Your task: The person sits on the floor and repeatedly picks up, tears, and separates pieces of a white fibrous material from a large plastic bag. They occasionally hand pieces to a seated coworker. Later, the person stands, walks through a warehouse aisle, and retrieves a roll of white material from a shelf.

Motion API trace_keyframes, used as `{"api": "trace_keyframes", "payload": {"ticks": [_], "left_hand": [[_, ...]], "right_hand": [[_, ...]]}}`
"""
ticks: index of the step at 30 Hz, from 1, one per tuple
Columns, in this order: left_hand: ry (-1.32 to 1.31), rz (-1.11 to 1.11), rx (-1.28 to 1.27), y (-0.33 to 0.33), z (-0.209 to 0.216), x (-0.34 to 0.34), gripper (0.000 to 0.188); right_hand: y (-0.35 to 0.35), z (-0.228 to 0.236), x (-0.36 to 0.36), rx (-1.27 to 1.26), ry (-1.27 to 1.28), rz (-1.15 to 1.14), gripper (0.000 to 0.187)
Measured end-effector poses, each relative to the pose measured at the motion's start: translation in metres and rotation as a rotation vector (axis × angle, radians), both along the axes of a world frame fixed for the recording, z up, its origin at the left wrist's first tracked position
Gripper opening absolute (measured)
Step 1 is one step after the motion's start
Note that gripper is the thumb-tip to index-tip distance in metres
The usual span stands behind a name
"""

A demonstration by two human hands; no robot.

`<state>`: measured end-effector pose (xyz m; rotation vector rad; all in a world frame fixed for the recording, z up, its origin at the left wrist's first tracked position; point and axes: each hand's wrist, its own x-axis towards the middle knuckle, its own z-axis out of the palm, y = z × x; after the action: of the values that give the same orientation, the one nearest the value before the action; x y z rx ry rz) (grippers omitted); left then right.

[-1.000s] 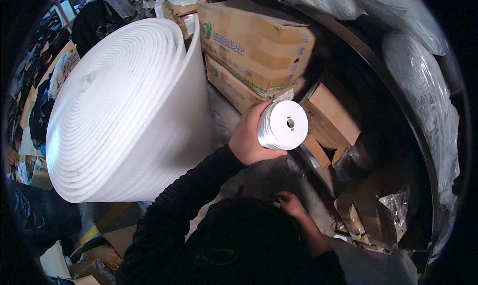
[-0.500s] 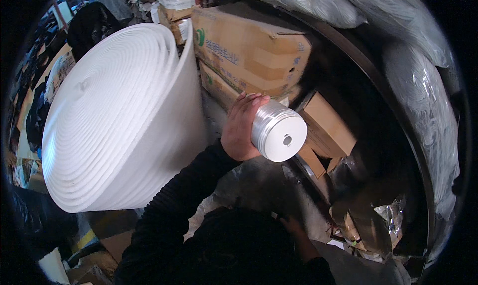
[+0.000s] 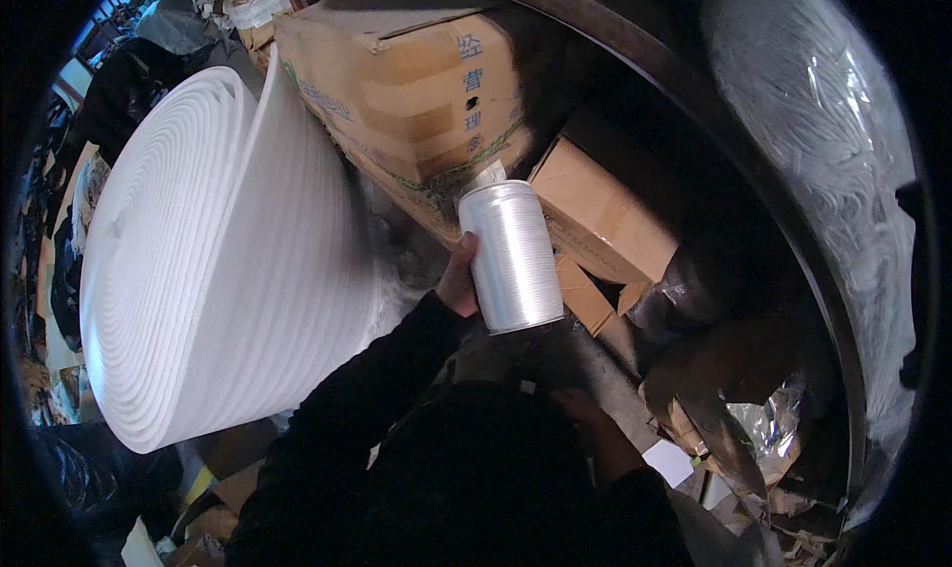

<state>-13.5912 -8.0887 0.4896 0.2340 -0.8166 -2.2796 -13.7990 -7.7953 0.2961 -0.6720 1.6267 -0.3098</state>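
Note:
A silvery cylinder with finely ridged sides, seemingly a stack of discs, stands nearly upright in the middle of the view. My left hand grips it from its left side, the thumb lying along the ridges and the other fingers hidden behind. Low down, close to my dark clothing, my right hand hangs in shadow. Its fingers are too dark to make out.
At left stands a large roll of white foam sheet. Beyond the cylinder are a big carton and a smaller open carton. A curved dark metal rim runs along the right, with film-wrapped bundles outside it. Scraps lie lower right.
My left hand has turned the cylinder so its ridged side shows instead of its white holed end, and it has shifted slightly left. The view has swung to the right.

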Motion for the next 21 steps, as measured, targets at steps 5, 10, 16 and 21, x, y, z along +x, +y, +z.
{"api": "trace_keyframes", "payload": {"ticks": [5, 10, 16, 21], "left_hand": [[0.421, -0.253, 0.370, 0.008, -0.011, -0.049, 0.114], [0.417, -0.373, 0.465, -0.012, 0.018, -0.066, 0.121], [0.233, -0.313, 0.313, -0.005, 0.008, -0.075, 0.119], [0.226, -0.157, 0.232, 0.007, 0.011, -0.066, 0.105]], "right_hand": [[-0.003, 0.000, -0.044, 0.056, 0.050, -0.076, 0.045], [-0.001, -0.025, -0.098, 0.050, 0.123, -0.049, 0.032], [0.004, -0.050, -0.134, 0.025, 0.296, 0.005, 0.037], [0.002, -0.049, -0.121, 0.023, 0.207, -0.097, 0.034]]}}
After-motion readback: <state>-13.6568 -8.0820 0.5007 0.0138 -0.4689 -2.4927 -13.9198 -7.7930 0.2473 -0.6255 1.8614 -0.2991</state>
